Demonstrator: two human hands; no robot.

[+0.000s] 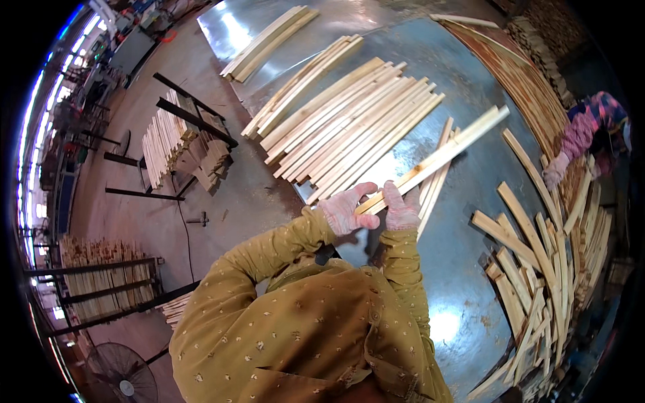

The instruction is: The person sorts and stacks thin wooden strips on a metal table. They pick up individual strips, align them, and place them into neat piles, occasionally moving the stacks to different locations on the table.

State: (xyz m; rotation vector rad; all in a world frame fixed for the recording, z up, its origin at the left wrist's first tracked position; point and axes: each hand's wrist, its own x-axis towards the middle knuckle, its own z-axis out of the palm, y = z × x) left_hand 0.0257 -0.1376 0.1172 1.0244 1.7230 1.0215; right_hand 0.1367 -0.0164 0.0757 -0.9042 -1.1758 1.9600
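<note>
Apparent step: handling 2 strips (463, 140) above the desk (457, 242), right of frame center. Left hand (346, 209): fingers spread around the lower ends; grip cannot be told. Right hand (401, 207): fingers pinch the strips. The next move likely requires steady support. Strips: pale, straight, narrow, tilted toward upper right.

In the lower left of the frame there is a round fan (125, 387). Above it, a dark metal rack (94, 270) contains many upright wooden strips (104, 255). In the upper left stands a black frame (196, 121), and below this frame a thin cord (186, 232) lies on the floor (235, 201). At the right edge, a co-worker's sleeve (586, 138) is pink and purple.
</note>
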